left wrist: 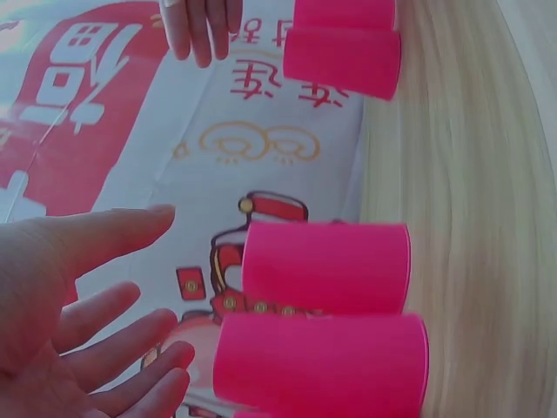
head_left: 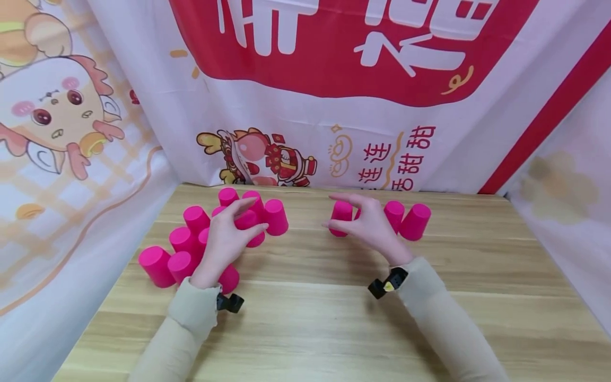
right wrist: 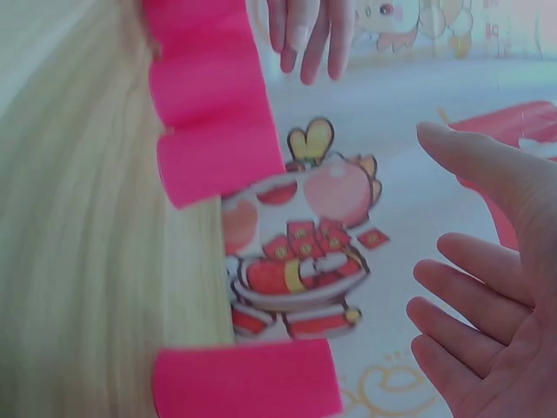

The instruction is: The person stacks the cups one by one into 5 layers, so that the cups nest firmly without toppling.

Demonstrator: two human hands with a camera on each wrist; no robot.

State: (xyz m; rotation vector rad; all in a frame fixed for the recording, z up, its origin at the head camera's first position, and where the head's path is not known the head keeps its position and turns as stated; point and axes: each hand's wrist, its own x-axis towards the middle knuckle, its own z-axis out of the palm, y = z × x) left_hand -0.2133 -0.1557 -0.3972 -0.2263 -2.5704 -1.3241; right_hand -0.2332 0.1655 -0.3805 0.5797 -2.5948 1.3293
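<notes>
Both hands (head_left: pixel 225 237) (head_left: pixel 371 218), spread wide, hover above pink cups (head_left: pixel 414 224) flanking a gap near the table's back edge (head_left: pixel 307 194).

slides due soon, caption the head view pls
Left hand and right hand, both empty, hover near pink cups on a wood-grain table

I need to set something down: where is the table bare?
Bare: the front middle of the table, between the left sleeve and right sleeve; its right side, beyond the right cups; and a smaller gap at the back, between those and the left cups. Crowded: the back left, where these cluster near the left hand.
</notes>
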